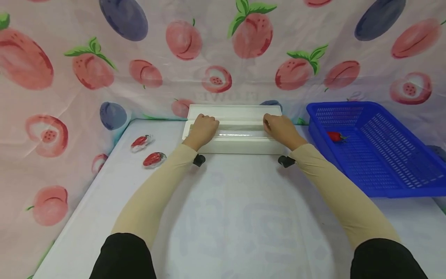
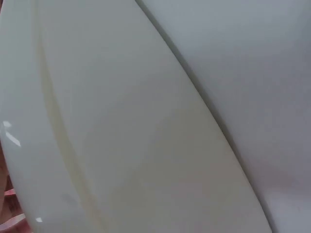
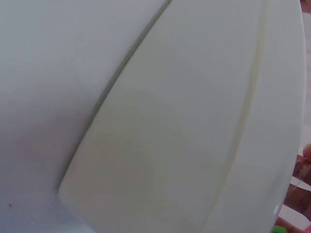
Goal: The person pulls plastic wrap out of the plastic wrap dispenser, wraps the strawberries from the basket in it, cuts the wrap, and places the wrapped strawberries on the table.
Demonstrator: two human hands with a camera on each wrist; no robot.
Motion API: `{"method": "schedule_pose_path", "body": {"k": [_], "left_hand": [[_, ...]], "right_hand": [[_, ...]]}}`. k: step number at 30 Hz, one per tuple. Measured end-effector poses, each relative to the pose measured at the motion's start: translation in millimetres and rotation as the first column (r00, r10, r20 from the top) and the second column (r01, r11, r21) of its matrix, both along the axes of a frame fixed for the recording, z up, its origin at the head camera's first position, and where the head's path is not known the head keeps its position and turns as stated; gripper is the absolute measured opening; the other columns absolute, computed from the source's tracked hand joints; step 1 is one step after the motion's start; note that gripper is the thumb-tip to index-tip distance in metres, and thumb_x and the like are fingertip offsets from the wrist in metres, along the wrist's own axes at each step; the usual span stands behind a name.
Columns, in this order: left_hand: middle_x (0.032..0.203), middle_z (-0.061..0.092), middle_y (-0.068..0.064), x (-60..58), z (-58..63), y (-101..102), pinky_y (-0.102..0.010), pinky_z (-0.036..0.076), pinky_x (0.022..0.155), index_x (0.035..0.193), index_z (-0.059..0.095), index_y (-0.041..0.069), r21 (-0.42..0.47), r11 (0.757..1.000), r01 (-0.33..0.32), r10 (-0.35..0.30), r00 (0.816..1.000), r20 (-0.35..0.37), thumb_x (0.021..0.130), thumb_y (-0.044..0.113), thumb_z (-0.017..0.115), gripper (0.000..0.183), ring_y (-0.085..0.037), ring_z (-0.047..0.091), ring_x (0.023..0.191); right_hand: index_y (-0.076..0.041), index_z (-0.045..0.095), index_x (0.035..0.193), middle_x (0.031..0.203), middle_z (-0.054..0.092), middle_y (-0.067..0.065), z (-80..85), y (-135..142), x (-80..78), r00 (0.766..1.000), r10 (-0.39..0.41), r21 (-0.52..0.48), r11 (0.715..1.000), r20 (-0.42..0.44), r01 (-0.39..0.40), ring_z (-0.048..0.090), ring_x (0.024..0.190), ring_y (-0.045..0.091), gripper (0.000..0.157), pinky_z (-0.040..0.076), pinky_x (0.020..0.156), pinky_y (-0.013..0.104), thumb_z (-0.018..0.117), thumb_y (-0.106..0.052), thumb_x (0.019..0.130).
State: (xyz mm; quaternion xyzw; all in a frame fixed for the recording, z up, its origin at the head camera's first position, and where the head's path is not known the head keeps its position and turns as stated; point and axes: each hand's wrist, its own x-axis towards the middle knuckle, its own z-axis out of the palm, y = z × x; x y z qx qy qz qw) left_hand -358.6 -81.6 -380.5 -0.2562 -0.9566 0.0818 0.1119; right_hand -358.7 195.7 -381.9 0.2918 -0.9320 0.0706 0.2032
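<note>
A white cling film dispenser [image 1: 240, 146] lies at the back of the table, its lid [image 1: 235, 112] raised against the wall cloth. A shiny strip of cling film [image 1: 240, 133] runs across its inside. My left hand [image 1: 203, 131] is over its left end and my right hand [image 1: 281, 128] over its right end, both with curled fingers pinching the film's edge. Seen from each wrist, the dispenser's white front [image 2: 126, 116] fills most of the view; in the right wrist view, fingertips [image 3: 302, 170] show at the margin beside clear film.
Two film-wrapped strawberries [image 1: 154, 159] lie left of the dispenser. To the right stands a blue plastic basket [image 1: 339, 170] with one strawberry [image 1: 336, 136] inside. A fruit-print cloth [image 1: 251, 77] hangs right behind the white table [image 1: 240, 217].
</note>
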Motion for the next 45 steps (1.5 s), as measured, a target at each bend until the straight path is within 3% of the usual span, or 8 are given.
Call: {"method": "schedule_pose_path", "body": {"k": [4,7,12,19,25,35,42,45], "left_hand": [[0.093,0.070,-0.011,0.4,-1.7,-10,-0.042,0.047,0.091,0.095,0.066,0.005,0.013,1.000,-0.005,0.005,0.999,-0.032,0.093,0.008,0.051,0.016,-0.027,0.067,0.087],[0.091,0.070,-0.011,1.1,-3.5,-13,-0.042,0.048,0.088,0.097,0.065,0.004,0.090,0.996,0.014,-0.008,0.998,-0.064,0.094,0.012,0.052,0.015,-0.027,0.067,0.086],[0.097,0.070,-0.009,1.5,-3.2,-4,-0.040,0.048,0.087,0.104,0.065,0.007,0.208,0.976,0.057,-0.051,0.998,-0.034,0.091,0.025,0.060,0.023,-0.024,0.067,0.091],[0.098,0.068,-0.006,-3.3,2.6,32,-0.039,0.047,0.086,0.103,0.067,0.010,0.068,0.988,0.136,-0.133,0.990,-0.042,0.089,0.033,0.063,0.027,-0.023,0.064,0.090],[0.096,0.069,-0.006,-8.5,1.4,43,-0.035,0.047,0.081,0.099,0.068,0.010,-0.034,0.991,0.128,-0.130,0.990,-0.053,0.094,0.015,0.054,0.016,-0.022,0.064,0.086],[0.090,0.071,-0.008,-7.7,4.5,12,-0.035,0.047,0.077,0.089,0.070,0.010,-0.082,0.996,0.046,-0.046,0.999,0.011,0.092,0.007,0.053,0.018,-0.024,0.066,0.084],[0.084,0.070,-0.008,-4.9,5.5,-15,-0.038,0.045,0.072,0.083,0.065,0.007,0.074,0.995,0.074,-0.077,0.996,0.045,0.090,0.011,0.057,0.011,-0.025,0.066,0.080],[0.085,0.071,-0.008,-4.6,6.2,-21,-0.038,0.046,0.073,0.084,0.064,0.007,0.096,0.991,0.094,-0.098,0.994,0.041,0.090,0.009,0.057,0.009,-0.025,0.066,0.080]], "right_hand": [[0.002,0.058,0.085,0.064,0.063,0.014,0.8,-1,1.4,0.999,0.015,0.003,1.000,-0.038,-0.015,0.049,0.048,0.022,0.010,0.045,0.050,0.037,0.052,-0.005,0.090],[0.002,0.057,0.084,0.061,0.061,0.013,0.1,-1,1.7,0.997,0.029,0.009,1.000,-0.072,-0.028,0.048,0.047,0.021,0.010,0.042,0.049,0.037,0.053,-0.005,0.090],[0.002,0.056,0.082,0.057,0.059,0.012,-2.9,-1,0.8,0.991,0.038,0.017,0.999,-0.127,-0.036,0.045,0.045,0.019,0.010,0.040,0.046,0.037,0.054,-0.005,0.089],[0.001,0.056,0.080,0.054,0.055,0.009,-6.2,-3,0.2,0.986,0.044,0.007,0.999,-0.162,-0.043,0.039,0.046,0.015,0.010,0.037,0.046,0.034,0.053,-0.004,0.089],[0.000,0.056,0.080,0.054,0.057,0.009,-5.7,-5,1.8,0.985,0.051,0.023,0.999,-0.167,-0.048,0.044,0.045,0.017,0.012,0.038,0.048,0.035,0.052,-0.006,0.090],[0.000,0.055,0.079,0.053,0.055,0.009,-4.0,2,2.8,0.977,0.063,0.013,0.998,-0.203,-0.061,0.043,0.044,0.017,0.012,0.037,0.047,0.036,0.053,-0.004,0.090],[0.000,0.052,0.079,0.051,0.053,0.009,-6.1,2,2.8,0.964,0.078,0.019,0.997,-0.253,-0.075,0.045,0.044,0.019,0.012,0.037,0.048,0.037,0.052,-0.003,0.091],[0.001,0.052,0.080,0.052,0.054,0.010,-6.1,2,3.7,0.956,0.089,0.023,0.996,-0.279,-0.086,0.048,0.045,0.021,0.011,0.038,0.047,0.038,0.053,-0.003,0.090]]}}
